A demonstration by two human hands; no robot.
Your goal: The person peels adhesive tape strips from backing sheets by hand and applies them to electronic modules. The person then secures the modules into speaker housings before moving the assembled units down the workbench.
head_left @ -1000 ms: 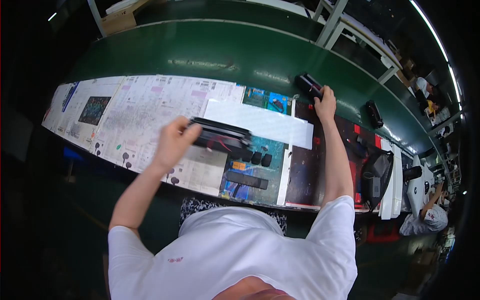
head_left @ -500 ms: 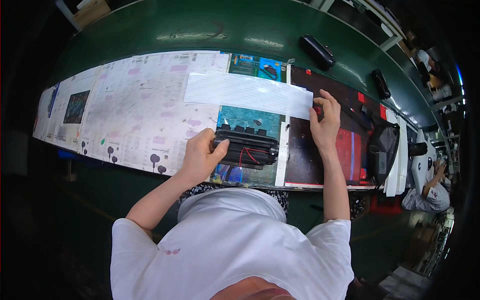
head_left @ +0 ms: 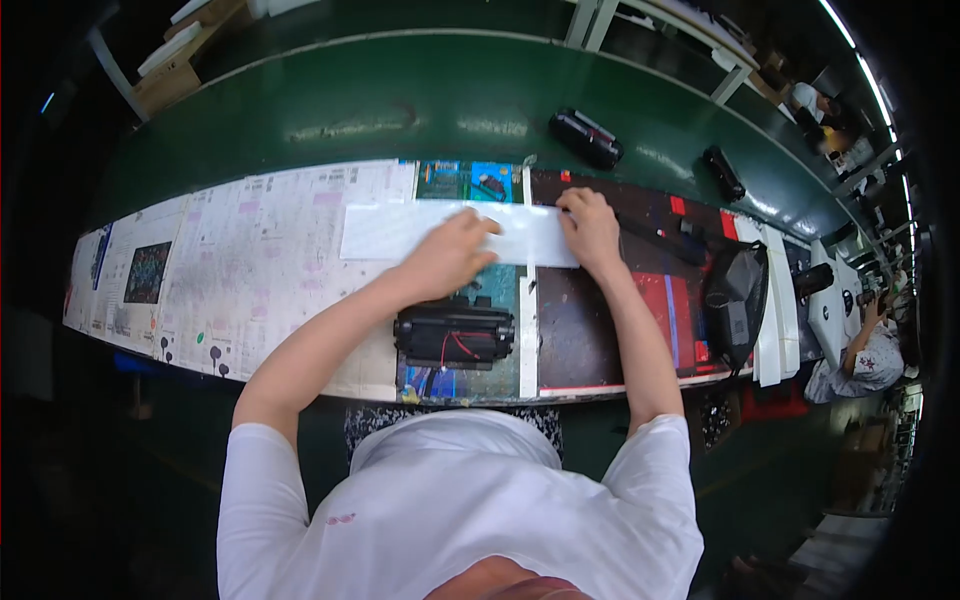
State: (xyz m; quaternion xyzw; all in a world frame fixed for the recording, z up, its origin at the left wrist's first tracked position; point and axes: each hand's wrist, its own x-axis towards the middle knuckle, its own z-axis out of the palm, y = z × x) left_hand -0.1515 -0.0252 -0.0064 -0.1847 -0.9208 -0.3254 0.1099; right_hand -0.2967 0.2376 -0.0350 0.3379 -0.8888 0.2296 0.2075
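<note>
A long white sheet (head_left: 390, 232) with faint rows of marks lies across the workbench. My left hand (head_left: 452, 255) is over its middle, slightly blurred, with thumb and fingers apart and nothing visible between them. At the sheet's right end, the bent fingers of my right hand (head_left: 590, 228) close on the edge; the fingertips are partly hidden. Nearer my body rests a black ribbed plastic housing (head_left: 420, 335), with thin red wires looped over its top. Neither hand touches it.
A dark mesh-like bag (head_left: 737, 295) and white strips (head_left: 777, 330) lie to the right. Two black cylindrical units, a nearer one (head_left: 587, 138) and a farther one (head_left: 724, 174), sit on the green surface (head_left: 400, 90) beyond. Another person (head_left: 865, 355) works at far right.
My left hand has let go of the black housing and moved up over the white sheet. My right hand stays at the sheet's right end, its fingers now more bent. The camera view has shifted.
</note>
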